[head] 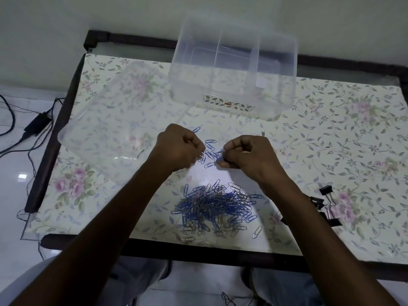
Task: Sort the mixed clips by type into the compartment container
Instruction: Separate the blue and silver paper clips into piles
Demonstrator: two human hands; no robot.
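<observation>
Clear container [234, 69], compartments seemingly bare

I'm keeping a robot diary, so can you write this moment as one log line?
left hand: pinches silver clip | right hand: pinches blue clip | mixed pile: near table edge | container: empty | binder clips: right

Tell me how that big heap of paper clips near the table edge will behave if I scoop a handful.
The heap of paper clips looks tangled, so a scoop would probably drag up linked strands. Each clip is thin wire, likely light. Loose ones may slide on the glossy table, and the heap lies close to its near edge.
</observation>
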